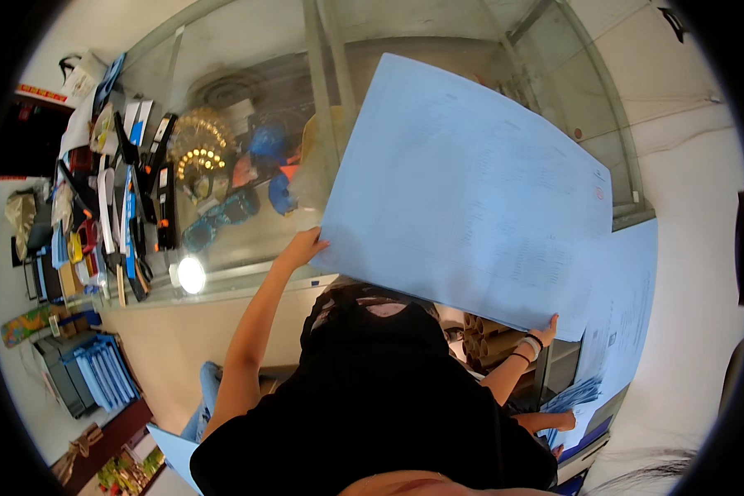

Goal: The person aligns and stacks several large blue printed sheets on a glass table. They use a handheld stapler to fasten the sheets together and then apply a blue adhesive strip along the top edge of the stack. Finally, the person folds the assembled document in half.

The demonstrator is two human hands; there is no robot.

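Metal-framed glass display case [260,50] spans far side; white wall [678,165] at right. Inside case, left: gold glittery ring-shaped item [200,159], blue goggle-shaped item [221,219]. Black-and-orange tools [165,202] clutter left end. Large pale-blue printed sheet [471,198] covers case's right part; left hand [306,246] pinches its near-left corner, right hand [544,332] grasps near edge, farther right.

The one view looked down from the head of the person [372,380], near above the left hand [306,246] and the right hand [544,332], with the glass table [248,288] farther forward; its wide lens bent straight edges.
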